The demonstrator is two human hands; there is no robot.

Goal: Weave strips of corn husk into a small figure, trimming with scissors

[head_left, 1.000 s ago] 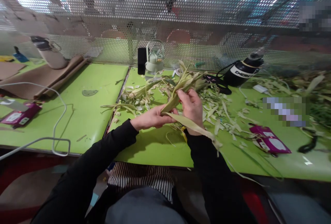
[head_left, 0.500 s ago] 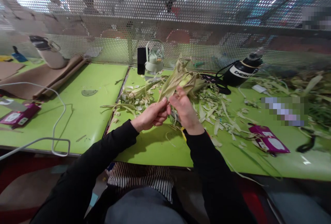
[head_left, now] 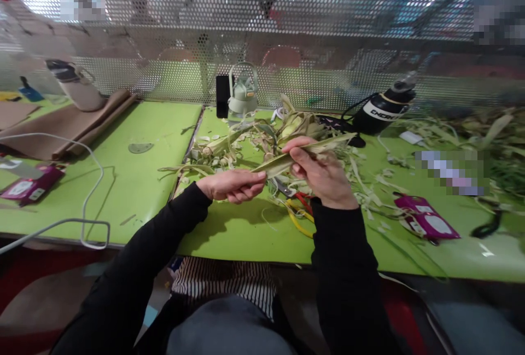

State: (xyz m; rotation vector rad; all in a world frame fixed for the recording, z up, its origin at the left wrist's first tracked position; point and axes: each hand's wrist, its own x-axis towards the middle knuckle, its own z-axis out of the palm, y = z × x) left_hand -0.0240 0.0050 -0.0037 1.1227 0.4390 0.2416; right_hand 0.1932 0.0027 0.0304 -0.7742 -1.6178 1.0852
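A long, pale green-tan corn husk strip (head_left: 279,166) stretches between my two hands above the table. My left hand (head_left: 235,185) pinches its near left end between thumb and fingers. Farther along, my right hand (head_left: 322,172) grips the strip, whose tip pokes out to the right. Behind my hands sits a heap of dried husks (head_left: 297,125). Scissors (head_left: 299,202) with red and yellow handles lie on the table just below my right hand, which partly covers them. Cut husk scraps (head_left: 205,152) are scattered to the left and right of my hands.
On the green table (head_left: 156,191) stand a pale green bottle (head_left: 243,98) and a phone (head_left: 222,96). A black bottle (head_left: 381,109) leans at the right, near a purple packet (head_left: 426,218). A white cable (head_left: 98,174) loops at the left. A perforated metal screen (head_left: 164,43) closes off the back.
My right hand has moved right, away from my left hand, and the husk strip now lies stretched between them. The scissors have come into view. My left hand has shifted slightly left.
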